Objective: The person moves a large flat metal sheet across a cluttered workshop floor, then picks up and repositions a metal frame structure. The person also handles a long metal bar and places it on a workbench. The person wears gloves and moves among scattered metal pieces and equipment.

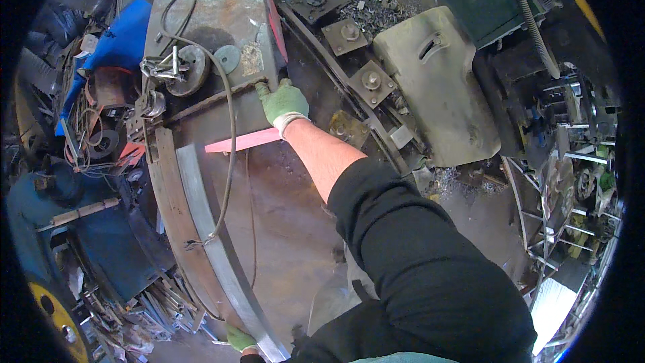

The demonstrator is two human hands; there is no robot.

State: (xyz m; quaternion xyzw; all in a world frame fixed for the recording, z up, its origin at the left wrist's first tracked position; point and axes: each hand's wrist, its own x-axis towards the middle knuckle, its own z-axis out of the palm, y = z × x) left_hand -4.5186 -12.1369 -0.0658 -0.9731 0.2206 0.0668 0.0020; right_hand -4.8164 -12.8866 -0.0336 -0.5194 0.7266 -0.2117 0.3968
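Observation:
My right hand (287, 102), in a green glove with a pale cuff, grips the near corner of a worn metal table (222, 7). Its thumb and fingers lie to either side of that corner. At the lower edge, only part of my left hand (238, 337) shows, also green-gloved, beside a long grey metal bar (222, 249); its fingers are mostly hidden. The bar runs from the table's near side toward me, along a brown, rusty-looking strip (176, 208). A cable (233, 121) loops off the tabletop and hangs over the bar.
On the table sit a round metal disc (228, 58) and a clamp-like fitting (188, 70). A pink strip (242, 141) is below it. To the right are a large curved plate (437, 94), bolted square blocks (371, 84), metal shavings and a green cabinet (484, 0). Blue machinery (87, 228) and scrap fill the left.

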